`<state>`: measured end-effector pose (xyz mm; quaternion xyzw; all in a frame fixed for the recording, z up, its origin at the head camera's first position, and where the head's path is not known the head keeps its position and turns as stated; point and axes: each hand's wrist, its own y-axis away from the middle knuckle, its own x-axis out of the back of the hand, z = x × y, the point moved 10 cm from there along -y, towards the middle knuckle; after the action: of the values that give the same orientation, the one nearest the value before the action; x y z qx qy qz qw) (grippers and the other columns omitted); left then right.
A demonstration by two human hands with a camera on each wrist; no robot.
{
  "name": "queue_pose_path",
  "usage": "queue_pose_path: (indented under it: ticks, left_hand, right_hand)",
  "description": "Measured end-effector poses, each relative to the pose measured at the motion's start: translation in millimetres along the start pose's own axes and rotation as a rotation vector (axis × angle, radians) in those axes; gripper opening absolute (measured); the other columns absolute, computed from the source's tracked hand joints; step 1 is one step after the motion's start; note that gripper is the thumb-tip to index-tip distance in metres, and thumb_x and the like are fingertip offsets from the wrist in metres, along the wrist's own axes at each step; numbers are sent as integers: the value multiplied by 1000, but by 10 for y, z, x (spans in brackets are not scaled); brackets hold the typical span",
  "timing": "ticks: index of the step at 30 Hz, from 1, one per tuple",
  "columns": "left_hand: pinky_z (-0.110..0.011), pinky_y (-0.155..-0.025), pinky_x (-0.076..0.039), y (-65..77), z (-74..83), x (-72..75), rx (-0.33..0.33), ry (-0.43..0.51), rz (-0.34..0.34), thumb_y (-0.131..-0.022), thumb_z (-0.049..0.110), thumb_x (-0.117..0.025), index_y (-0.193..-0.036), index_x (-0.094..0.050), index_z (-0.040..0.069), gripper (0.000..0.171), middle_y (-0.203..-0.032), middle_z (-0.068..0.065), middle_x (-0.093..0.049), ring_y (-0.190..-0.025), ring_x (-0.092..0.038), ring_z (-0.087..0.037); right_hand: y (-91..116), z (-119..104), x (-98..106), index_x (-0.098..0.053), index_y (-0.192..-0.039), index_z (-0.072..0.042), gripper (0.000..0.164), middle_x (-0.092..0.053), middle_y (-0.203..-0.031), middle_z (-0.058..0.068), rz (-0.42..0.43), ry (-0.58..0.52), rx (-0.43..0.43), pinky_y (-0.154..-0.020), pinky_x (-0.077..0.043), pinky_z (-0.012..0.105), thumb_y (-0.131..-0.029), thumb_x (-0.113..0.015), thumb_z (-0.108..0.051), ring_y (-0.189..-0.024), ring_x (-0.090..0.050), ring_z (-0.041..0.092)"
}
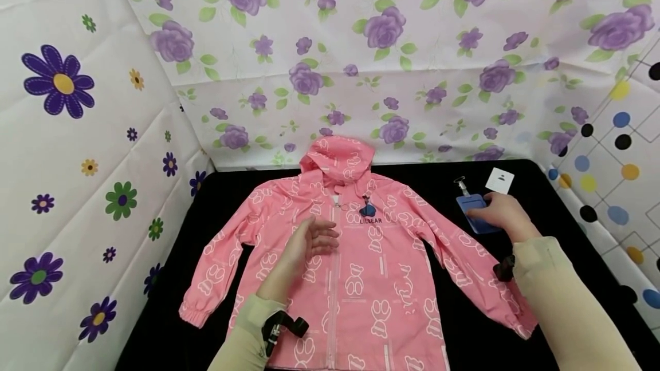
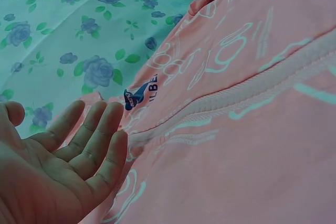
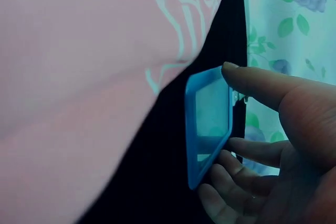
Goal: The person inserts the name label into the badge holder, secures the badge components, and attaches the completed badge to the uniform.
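Observation:
A pink hooded jacket (image 1: 361, 268) with white line drawings lies spread out, front up, its zipper running down the middle. My left hand (image 1: 309, 239) is over the jacket's chest beside the zipper, holding nothing; its fingers are loosely bent in the left wrist view, palm up (image 2: 63, 166). To the right of the jacket, a blue badge holder (image 1: 471, 204) with a metal clip lies on the black tabletop. My right hand (image 1: 502, 215) holds it by its edges, with the thumb on one edge and fingers on the opposite one, as the right wrist view shows the holder (image 3: 210, 108).
A white card (image 1: 499, 181) with a small dark print lies just beyond the right hand. A dark blue charm (image 1: 367, 208) is on the jacket's chest. Flowered and dotted cloth walls (image 1: 335, 73) border the black table (image 1: 412, 172) at the back and sides.

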<state>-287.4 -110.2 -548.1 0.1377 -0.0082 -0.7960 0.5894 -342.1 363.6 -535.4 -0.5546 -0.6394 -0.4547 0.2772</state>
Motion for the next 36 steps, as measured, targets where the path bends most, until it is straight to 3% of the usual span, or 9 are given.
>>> queue_pose_path:
  ticks: [7,17,22,36]
  left_hand:
    - [-39,-90,-61,-13,-62,-10,14,-19,-22,-113,43,-28,-143,-57,-12,69,-126,-27,-70,-105,-75,-33]
    - [-42,-92,-61,-27,-36,-60,10,-31,-46,-115,42,-26,-144,-56,-11,68,-126,-26,-70,-107,-74,-36]
    - [-39,-90,-61,-36,-13,-76,6,-26,-51,-115,44,-27,-144,-57,-11,69,-126,-27,-70,-106,-74,-34]
    - [-41,-92,-62,-29,26,-89,-2,16,-49,-115,40,-24,-146,-53,-14,68,-120,-21,-73,-100,-76,-26]
  right_hand:
    - [-13,33,-76,-36,-152,21,118,-40,-147,48,-24,3,-81,-92,-52,71,-88,-75,-70,-123,-52,64]
    - [-64,20,-57,-52,-136,21,104,-60,-124,41,27,51,-91,-75,-56,61,-85,-79,-66,-97,-66,50]
    - [-84,17,-35,-54,-131,21,99,-63,-118,39,34,58,-90,-75,-56,60,-85,-79,-63,-95,-66,48]
    - [-55,-13,-38,-50,-136,23,101,-58,-128,43,3,48,-81,-85,-55,64,-89,-77,-62,-107,-63,54]
